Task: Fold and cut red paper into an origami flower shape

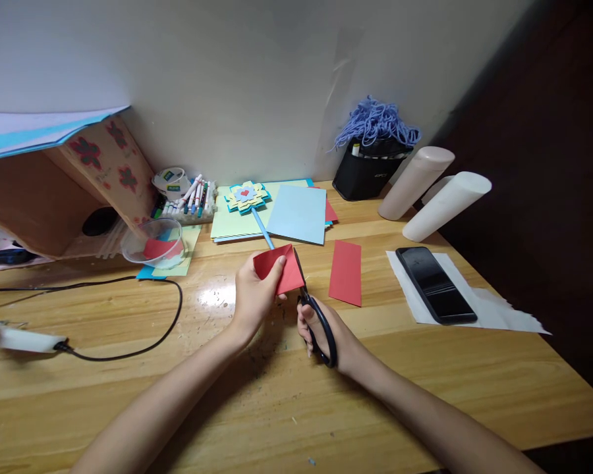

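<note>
One edge of held red paper [291, 275] meets scissors [305, 296] above broad tabletop [267, 415].

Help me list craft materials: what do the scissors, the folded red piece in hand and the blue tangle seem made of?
Scissors: smooth black handles with a slight sheen, probably plastic; thin dark blades, likely metal. Red piece: matte paper or thin card, judging by its straight edges and fold. Blue tangle: likely dull yarn, given its loose strands.
</note>
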Demonstrator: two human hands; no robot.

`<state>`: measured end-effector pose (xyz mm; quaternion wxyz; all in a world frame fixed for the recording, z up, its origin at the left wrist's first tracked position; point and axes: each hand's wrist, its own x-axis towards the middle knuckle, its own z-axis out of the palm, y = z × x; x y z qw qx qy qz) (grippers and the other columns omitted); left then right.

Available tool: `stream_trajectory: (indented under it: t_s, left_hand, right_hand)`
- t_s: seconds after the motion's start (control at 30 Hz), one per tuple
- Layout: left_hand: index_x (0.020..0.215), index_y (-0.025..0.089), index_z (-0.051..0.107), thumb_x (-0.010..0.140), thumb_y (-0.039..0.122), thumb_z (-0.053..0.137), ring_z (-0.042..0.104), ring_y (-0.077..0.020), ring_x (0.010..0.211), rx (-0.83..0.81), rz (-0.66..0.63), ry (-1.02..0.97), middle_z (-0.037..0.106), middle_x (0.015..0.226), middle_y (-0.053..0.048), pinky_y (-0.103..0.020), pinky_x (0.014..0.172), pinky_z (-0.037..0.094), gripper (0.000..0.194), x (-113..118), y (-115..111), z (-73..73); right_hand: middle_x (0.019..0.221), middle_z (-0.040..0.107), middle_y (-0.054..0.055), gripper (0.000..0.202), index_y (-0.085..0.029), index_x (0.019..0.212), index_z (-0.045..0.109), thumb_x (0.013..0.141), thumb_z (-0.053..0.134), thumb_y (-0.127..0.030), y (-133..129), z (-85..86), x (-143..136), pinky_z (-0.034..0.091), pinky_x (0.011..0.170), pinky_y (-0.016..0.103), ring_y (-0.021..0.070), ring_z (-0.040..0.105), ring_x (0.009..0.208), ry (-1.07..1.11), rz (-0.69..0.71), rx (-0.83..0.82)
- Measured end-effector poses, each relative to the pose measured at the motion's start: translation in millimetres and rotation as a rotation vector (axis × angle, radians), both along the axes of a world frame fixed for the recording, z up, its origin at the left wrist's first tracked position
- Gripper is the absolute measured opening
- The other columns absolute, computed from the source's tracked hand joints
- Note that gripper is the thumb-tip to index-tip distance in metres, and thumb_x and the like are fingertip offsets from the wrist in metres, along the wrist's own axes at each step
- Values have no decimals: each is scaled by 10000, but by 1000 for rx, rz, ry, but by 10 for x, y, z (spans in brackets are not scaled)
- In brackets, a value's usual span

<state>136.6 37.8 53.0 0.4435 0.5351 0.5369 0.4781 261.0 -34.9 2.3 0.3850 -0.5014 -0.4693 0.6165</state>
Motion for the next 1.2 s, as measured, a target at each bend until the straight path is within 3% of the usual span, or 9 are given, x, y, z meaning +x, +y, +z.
stream_trajectory:
  t_s: [0.37,0.43,0.53,0.6,0.87,0.93,1.0,1.1,1.2]
  left_hand:
    - [801,118,601,721,430,674,464,-65,404,-69,-15,-45,571,601,1,-165,316,339,331,14,-49,47]
    - [807,120,586,723,441,665,475,-75,417,-131,-55,-71,570,605,1,-172,327,346,342,9,-33,42]
    - [751,126,555,750,463,622,487,-84,458,-176,-88,-87,561,607,5,-179,374,364,344,-7,15,-20]
    - [641,137,497,778,476,578,462,-74,463,-142,-76,-61,514,555,22,-171,394,344,374,-19,45,-74]
    - [631,182,421,850,590,381,459,-113,291,-271,-262,-18,466,381,46,-204,327,310,465,-28,25,-181]
    - [657,180,439,855,601,355,475,-122,307,-273,-259,-39,480,373,37,-208,340,329,473,-5,5,-233]
    - [699,169,475,862,609,320,505,-132,346,-262,-267,-94,529,402,12,-222,376,375,494,28,-22,-302]
    - [756,146,524,869,574,356,576,-139,469,-197,-256,-209,623,548,-25,-246,497,462,473,83,-80,-401]
    - [775,133,549,871,548,379,600,-139,540,-177,-273,-285,647,630,-38,-256,568,492,458,122,-146,-467]
  right_hand:
    - [501,408,-82,459,-212,819,465,752,480,-666,38,156,29,338,362,190,70,352,368,-22,-99,-93]
    - [515,435,-60,427,-212,765,464,787,440,-638,120,233,166,336,400,208,94,394,409,-216,-168,-55]
    - [629,561,1,320,-213,746,503,820,475,-523,273,337,437,340,514,243,155,515,570,-783,-312,167]
    - [716,619,42,246,-211,811,537,831,482,-450,365,358,613,335,547,269,201,564,643,-1092,-394,139]
    - [961,605,202,234,-93,933,619,823,515,-272,479,189,921,425,746,362,314,565,940,-1494,-333,190]
    - [1009,586,205,245,-94,969,612,835,492,-260,463,191,854,419,820,388,316,539,997,-1411,-395,312]
    - [1015,596,159,251,-137,962,597,874,432,-305,434,207,725,430,832,375,267,563,960,-1130,-411,399]
    - [781,643,59,283,-183,823,559,833,493,-457,383,213,509,479,662,304,197,620,726,-504,-110,191]
    - [636,613,2,307,-189,751,508,731,624,-473,375,185,423,443,527,249,153,596,579,-228,-88,88]
